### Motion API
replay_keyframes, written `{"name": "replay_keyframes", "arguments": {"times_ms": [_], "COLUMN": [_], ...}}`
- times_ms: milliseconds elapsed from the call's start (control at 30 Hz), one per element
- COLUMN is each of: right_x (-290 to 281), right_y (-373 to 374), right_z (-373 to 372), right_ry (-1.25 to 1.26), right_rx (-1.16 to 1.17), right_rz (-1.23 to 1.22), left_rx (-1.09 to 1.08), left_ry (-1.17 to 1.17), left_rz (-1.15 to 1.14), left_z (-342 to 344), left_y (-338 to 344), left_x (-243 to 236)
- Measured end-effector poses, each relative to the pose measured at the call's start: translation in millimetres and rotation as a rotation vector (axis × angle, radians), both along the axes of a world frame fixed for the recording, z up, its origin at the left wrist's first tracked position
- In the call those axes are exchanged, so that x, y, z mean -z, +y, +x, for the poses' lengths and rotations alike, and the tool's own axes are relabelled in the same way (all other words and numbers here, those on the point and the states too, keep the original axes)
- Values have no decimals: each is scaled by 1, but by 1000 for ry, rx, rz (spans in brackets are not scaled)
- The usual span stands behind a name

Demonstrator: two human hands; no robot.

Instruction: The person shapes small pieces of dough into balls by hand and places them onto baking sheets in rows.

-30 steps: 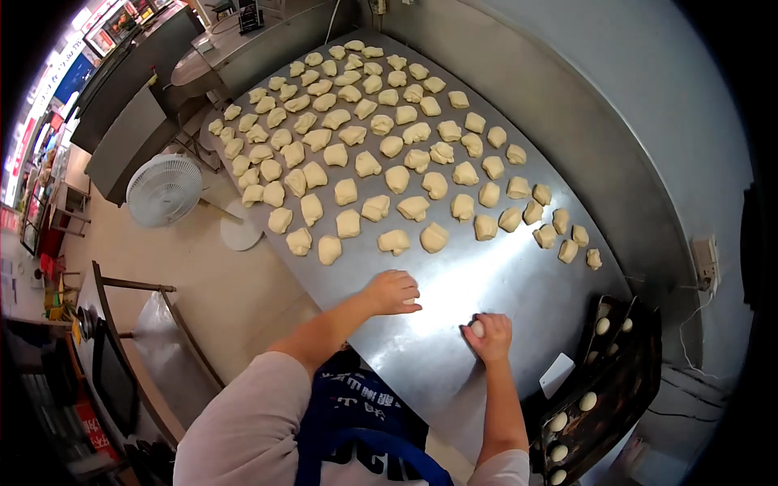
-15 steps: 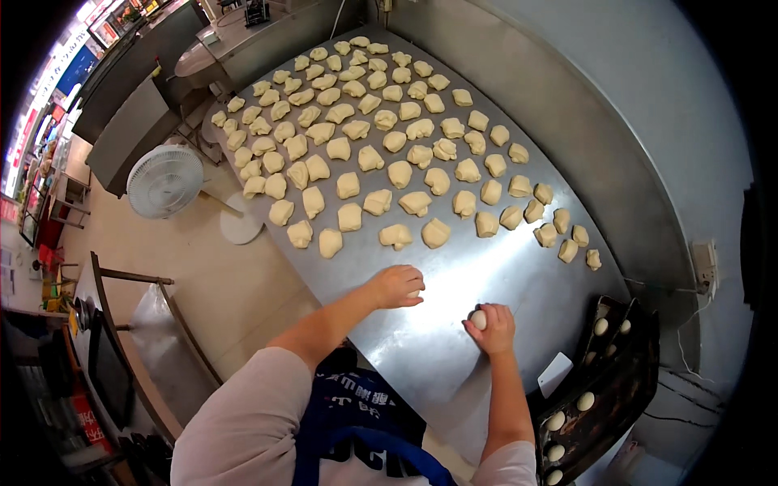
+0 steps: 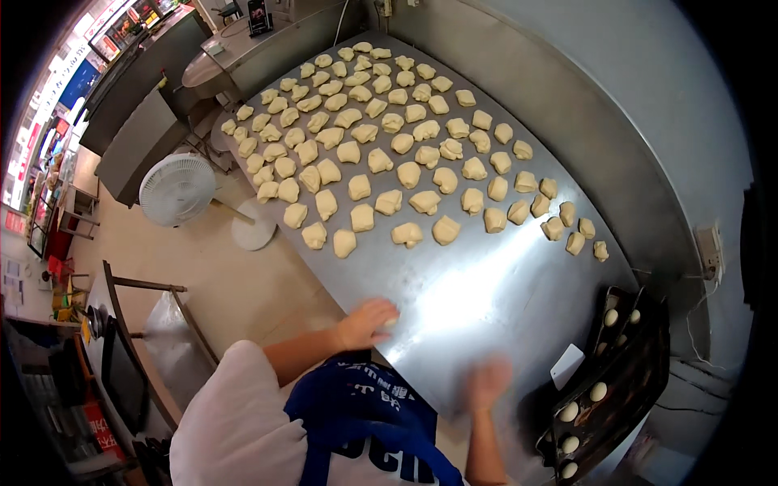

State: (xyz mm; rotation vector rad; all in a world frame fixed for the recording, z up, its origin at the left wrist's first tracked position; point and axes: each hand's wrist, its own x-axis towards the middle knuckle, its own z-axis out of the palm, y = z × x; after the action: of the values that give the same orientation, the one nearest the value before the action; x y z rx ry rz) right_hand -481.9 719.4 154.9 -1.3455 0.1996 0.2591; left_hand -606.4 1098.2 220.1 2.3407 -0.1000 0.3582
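Both hands work at the lower edge of the steel worktable, close to the person's body. Left hand, at lower centre-left of the frame, lies palm down with its fingers curled over a small dough piece, of which only a pale sliver shows at the fingertips. Right hand, at lower centre, is smeared by motion blur; whether it is spread, cupped or holding dough cannot be told.

Cut dough pieces fill the upper half of the table in loose rows running from lower left toward the upper right of the frame. They lie well apart from both hands, with a bare stretch of steel between. The nearest ones, at the front of the rows, sit above and slightly right of the left hand, about midway between the two hands in the sideways direction; the left hand is a little closer to them.

At lower right, just beside the right hand, a dark baking tray holds several small round dough balls spaced apart. A white scraper-like card rests at the tray's near edge.

A white fan stands on the floor at left.
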Motion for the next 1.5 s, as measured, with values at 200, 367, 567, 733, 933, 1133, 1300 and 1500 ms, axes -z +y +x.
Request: {"name": "replay_keyframes", "arguments": {"times_ms": [200, 367, 567, 733, 933, 1133, 1300, 1500], "right_x": [-76, -77, -62, -105, -78, -88, -76, 29], "right_y": [111, 78, 67, 168, 109, 150, 138, 69], "right_z": [52, 115, 60, 105, 149, 114, 174, 141], "right_ry": [-726, -1295, -1098, -1043, -1300, -1003, -1499, -1255], "right_rx": [-989, -729, -508, -956, -544, -1005, -700, -415], "right_rz": [-1259, -1334, -1162, -1292, -1000, -1041, -1001, -1071], "left_rx": [310, 352, 36, 162, 101, 148, 134, -116], "left_ry": [-63, -219, -228, -219, -264, -143, -111, -57], "left_rz": [335, 156, 0, 300, 169, 268, 288, 22], "left_z": [92, 127, 60, 107, 112, 80, 131, 74], "left_y": [-45, 9, -5, -22, 26, -6, 32, 11], "left_x": [25, 14, 20, 16, 19, 13, 14, -1]}}
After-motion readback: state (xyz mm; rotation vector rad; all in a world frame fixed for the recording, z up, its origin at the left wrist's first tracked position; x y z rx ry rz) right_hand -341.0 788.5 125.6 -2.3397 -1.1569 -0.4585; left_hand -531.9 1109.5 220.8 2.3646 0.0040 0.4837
